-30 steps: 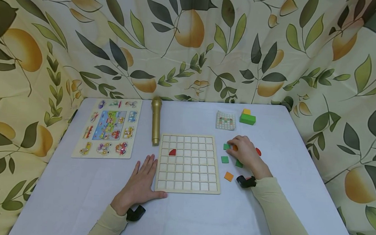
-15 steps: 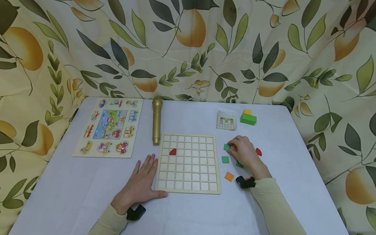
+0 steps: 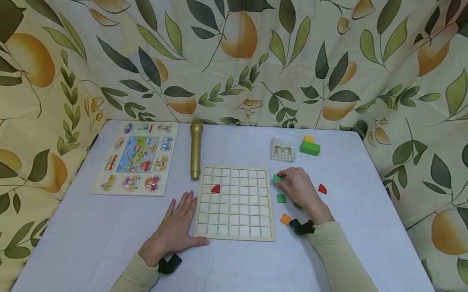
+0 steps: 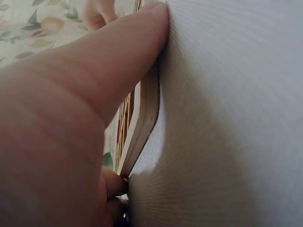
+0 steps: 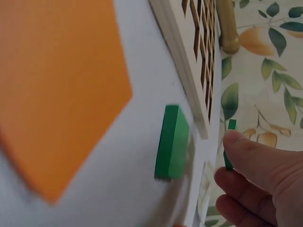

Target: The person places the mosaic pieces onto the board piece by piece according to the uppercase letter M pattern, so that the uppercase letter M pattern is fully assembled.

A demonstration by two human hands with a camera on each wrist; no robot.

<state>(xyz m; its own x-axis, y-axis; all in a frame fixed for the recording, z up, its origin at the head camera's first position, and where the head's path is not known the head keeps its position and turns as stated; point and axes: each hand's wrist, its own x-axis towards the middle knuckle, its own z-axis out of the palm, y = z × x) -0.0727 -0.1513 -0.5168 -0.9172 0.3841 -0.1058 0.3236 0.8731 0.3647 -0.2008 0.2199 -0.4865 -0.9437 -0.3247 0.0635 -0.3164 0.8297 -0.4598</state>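
Observation:
My right hand [image 3: 300,189] pinches a green square tile [image 5: 232,125] between thumb and fingers, to the right of the wooden grid board [image 3: 234,238]. In the right wrist view that tile is off the table. My left hand [image 3: 174,230] rests with straight fingers along the board's left edge, its thumb at the near left corner. One red quarter-circle tile [image 3: 215,188] lies in a cell of the board. A second green tile [image 5: 173,142] lies on the table below my right hand, close to an orange tile [image 3: 285,219]. Another green tile [image 3: 297,205] is partly hidden by the hand.
A red quarter-circle tile [image 3: 322,189] lies right of my right hand. Behind are a small grid pattern card [image 3: 282,149], a green block [image 3: 310,148] and a yellow one [image 3: 308,139]. A gold microphone-shaped object [image 3: 196,149] and a picture puzzle board [image 3: 128,189] lie left.
My right hand has taken up the green tile and shifted slightly left towards the board. More of the red tile at its right now shows. My left hand stays in place.

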